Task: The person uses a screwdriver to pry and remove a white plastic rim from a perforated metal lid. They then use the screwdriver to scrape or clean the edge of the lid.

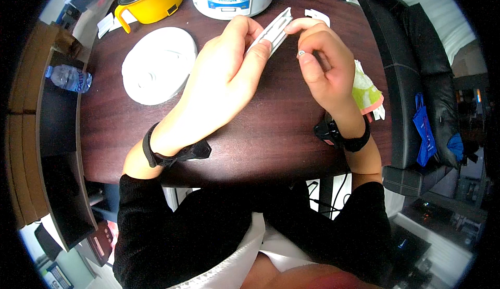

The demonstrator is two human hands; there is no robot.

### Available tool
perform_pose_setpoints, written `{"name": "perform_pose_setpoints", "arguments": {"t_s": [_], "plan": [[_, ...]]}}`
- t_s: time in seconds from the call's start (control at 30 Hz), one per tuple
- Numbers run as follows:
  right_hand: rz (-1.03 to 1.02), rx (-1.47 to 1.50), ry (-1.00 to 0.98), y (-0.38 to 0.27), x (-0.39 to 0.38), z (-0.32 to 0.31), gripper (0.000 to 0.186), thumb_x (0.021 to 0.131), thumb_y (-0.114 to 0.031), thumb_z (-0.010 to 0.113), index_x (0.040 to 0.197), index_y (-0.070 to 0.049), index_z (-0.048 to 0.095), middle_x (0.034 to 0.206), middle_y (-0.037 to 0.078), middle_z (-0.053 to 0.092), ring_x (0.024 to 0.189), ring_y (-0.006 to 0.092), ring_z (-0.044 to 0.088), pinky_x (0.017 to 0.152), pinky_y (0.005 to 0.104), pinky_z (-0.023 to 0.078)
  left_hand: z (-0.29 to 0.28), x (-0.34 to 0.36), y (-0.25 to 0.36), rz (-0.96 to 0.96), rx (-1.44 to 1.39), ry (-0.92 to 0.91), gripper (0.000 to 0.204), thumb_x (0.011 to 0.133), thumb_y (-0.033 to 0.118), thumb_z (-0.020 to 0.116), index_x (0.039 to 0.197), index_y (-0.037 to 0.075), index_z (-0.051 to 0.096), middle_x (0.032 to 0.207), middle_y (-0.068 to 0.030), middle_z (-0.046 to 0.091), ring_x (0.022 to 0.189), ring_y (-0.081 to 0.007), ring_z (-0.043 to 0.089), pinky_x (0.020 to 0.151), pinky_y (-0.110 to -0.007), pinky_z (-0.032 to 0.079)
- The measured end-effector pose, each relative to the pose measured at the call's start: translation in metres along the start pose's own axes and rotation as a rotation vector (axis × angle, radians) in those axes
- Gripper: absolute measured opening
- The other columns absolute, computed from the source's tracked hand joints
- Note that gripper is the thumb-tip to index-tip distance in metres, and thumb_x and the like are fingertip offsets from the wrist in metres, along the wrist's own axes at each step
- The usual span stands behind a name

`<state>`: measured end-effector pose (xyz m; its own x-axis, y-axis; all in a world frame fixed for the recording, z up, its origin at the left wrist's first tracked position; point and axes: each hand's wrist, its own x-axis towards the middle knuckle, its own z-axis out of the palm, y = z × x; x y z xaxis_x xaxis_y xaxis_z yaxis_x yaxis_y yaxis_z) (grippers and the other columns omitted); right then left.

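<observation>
Above the far middle of the table, my left hand (221,75) pinches a narrow white plastic piece (276,31) with long grooves, tilted up to the right. My right hand (333,62) is at the right of it, its index fingertip at the piece's far end. Between the thumb and curled fingers of that hand sits a tiny pale, round-ended bit (301,53), too small to name. To the left of my left hand, a round white lid (151,88) with a recessed middle lies on the table.
A white appliance (208,2) and a yellow pot (153,5) with a dark lid stand at the table's far side. A green-and-white packet (367,93) lies right of my right hand. A water bottle (70,78) is beyond the left edge; a black sofa (406,80) stands right.
</observation>
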<state>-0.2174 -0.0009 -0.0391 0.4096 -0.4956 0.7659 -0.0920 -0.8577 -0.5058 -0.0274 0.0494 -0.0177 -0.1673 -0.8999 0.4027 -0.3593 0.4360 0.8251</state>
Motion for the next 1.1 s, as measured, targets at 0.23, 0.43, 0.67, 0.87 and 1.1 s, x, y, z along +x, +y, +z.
{"name": "perform_pose_setpoints", "arguments": {"t_s": [0.23, 0.43, 0.67, 0.87, 1.1], "plan": [[0.051, 0.175, -0.03, 0.008, -0.006, -0.005, 0.006, 0.083, -0.005, 0.056, 0.082, -0.002, 0.051, 0.099, 0.012, 0.06, 0.083, 0.0166, 0.053, 0.077, 0.0266, 0.042, 0.0, -0.001, -0.002, 0.008, -0.006, -0.023, 0.018, 0.095, 0.016, 0.05, 0.094, -0.001, 0.051, 0.061, -0.0111, 0.054, 0.055, -0.0246, 0.057, 0.053, -0.035, 0.042], [0.072, 0.231, -0.046, 0.01, -0.007, -0.007, 0.006, 0.084, -0.005, 0.054, 0.083, -0.001, 0.05, 0.101, 0.012, 0.059, 0.082, 0.014, 0.051, 0.077, 0.0256, 0.041, -0.001, -0.002, -0.002, 0.009, -0.009, -0.024, 0.018, 0.094, 0.016, 0.05, 0.093, -0.001, 0.051, 0.062, -0.0114, 0.054, 0.056, -0.0249, 0.057, 0.054, -0.036, 0.042], [0.047, 0.23, 0.072, 0.013, -0.01, -0.003, 0.005, 0.087, -0.005, 0.053, 0.084, -0.001, 0.052, 0.098, 0.011, 0.06, 0.082, 0.0126, 0.052, 0.077, 0.0242, 0.041, -0.002, 0.0, -0.002, -0.029, 0.0, -0.01, 0.02, 0.094, 0.018, 0.053, 0.091, -0.002, 0.055, 0.061, -0.0108, 0.055, 0.054, -0.0225, 0.056, 0.052, -0.034, 0.042], [0.159, 0.287, 0.041, 0.003, -0.011, 0.001, 0.005, 0.088, -0.003, 0.054, 0.084, 0.0, 0.054, 0.094, 0.01, 0.062, 0.085, 0.0161, 0.058, 0.08, 0.0272, 0.045, -0.009, 0.002, 0.003, -0.051, 0.11, -0.109, 0.019, 0.088, 0.016, 0.064, 0.096, 0.0, 0.06, 0.072, -0.0024, 0.059, 0.065, -0.0071, 0.051, 0.058, -0.023, 0.042], [0.138, 0.247, 0.003, 0.0, -0.007, 0.008, 0.004, 0.086, -0.001, 0.056, 0.083, 0.0, 0.055, 0.091, 0.012, 0.062, 0.092, 0.0212, 0.062, 0.084, 0.0314, 0.047, -0.014, 0.004, -0.003, 0.118, 0.296, -0.01, 0.024, 0.082, 0.018, 0.068, 0.095, -0.002, 0.061, 0.075, -0.0184, 0.061, 0.068, -0.0301, 0.059, 0.061, -0.037, 0.046]]}}
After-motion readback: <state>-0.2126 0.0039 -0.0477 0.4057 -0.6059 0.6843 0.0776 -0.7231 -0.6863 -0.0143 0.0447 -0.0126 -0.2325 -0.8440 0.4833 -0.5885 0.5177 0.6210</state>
